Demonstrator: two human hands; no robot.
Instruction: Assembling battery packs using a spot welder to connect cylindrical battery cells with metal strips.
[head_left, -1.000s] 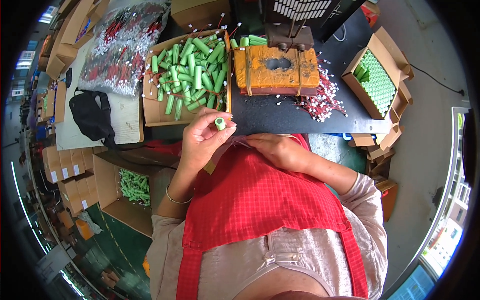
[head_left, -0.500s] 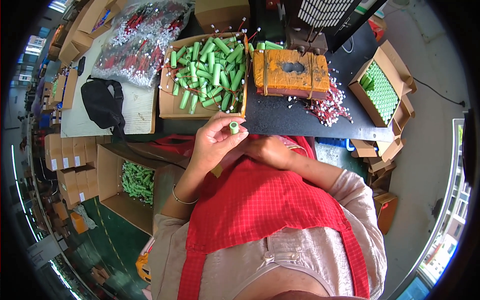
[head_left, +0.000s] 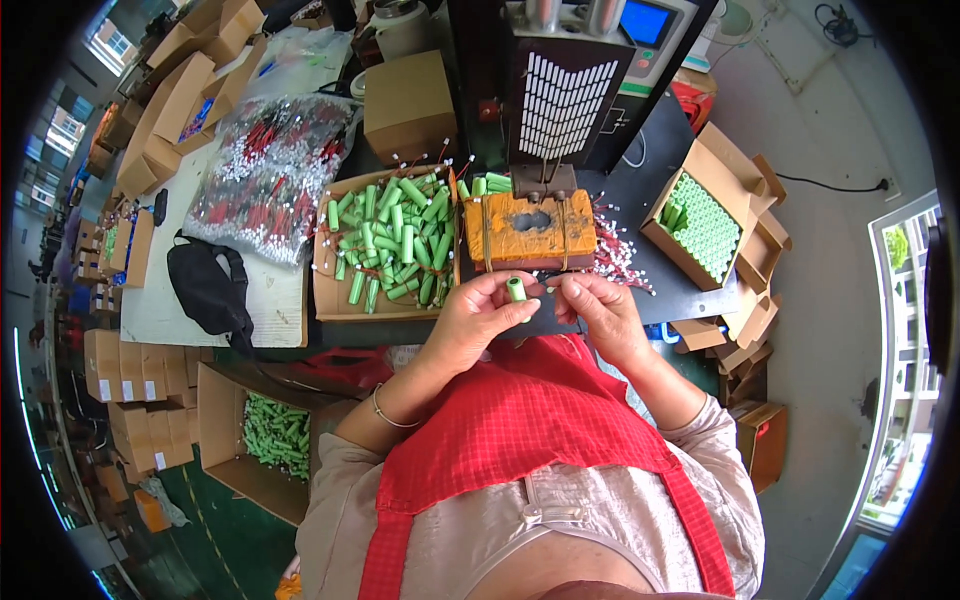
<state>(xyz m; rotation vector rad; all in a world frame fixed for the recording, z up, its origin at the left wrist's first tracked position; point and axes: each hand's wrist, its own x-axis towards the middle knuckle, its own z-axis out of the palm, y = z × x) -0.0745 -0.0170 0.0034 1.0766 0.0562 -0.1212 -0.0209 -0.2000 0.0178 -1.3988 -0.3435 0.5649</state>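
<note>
My left hand (head_left: 478, 318) pinches a green cylindrical battery cell (head_left: 516, 289) between thumb and fingers, with one round end tilted up. Close beside it, my right hand (head_left: 603, 315) has its thumb and fingertips pressed together; whatever they hold is too small to make out. Both hands are just in front of an orange-taped block (head_left: 530, 232) tied with bands, beneath the dark machine (head_left: 567, 100). A cardboard box (head_left: 385, 312) of loose green cells with wired leads stands to the left of the block.
White connectors with red wires (head_left: 622, 262) lie right of the block. Farther right is an open carton (head_left: 738, 205) of upright green cells. Bagged wires (head_left: 262, 165) and a black pouch (head_left: 207, 285) lie on the left table. A floor carton (head_left: 225, 425) holds more green cells.
My left hand has moved right with the battery cell, toward the front of the taped block. My right hand has come up from my lap to beside it. The view has shifted too.
</note>
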